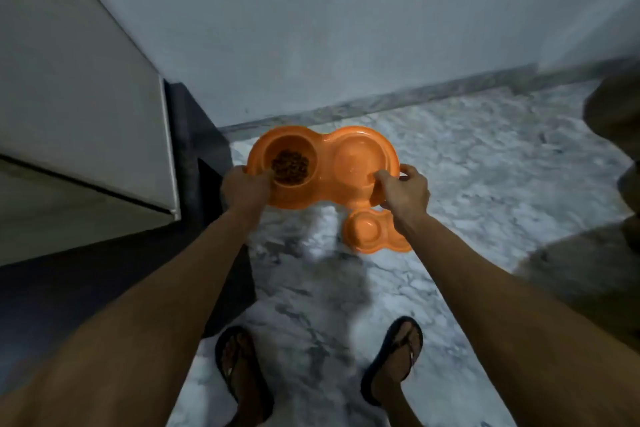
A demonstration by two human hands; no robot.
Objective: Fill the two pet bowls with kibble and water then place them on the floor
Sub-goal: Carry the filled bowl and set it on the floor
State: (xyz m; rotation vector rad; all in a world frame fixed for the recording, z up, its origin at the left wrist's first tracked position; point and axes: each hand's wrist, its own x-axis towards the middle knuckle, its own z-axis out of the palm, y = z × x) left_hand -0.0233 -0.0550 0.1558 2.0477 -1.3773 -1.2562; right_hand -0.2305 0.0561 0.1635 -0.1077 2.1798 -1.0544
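Left hand (246,188) gripping feeder (323,166) rim at kibble (289,166) bowl, right hand (403,191) gripping water-bowl end, second feeder (372,232) on floor (485,163) just beneath, cabinet (79,121) left of feeder

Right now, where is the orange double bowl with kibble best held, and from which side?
Probably the rim at its two short ends, one hand from each side, as the left hand and right hand do. The orange double bowl is long, with kibble in one well, so end grips likely keep it level.
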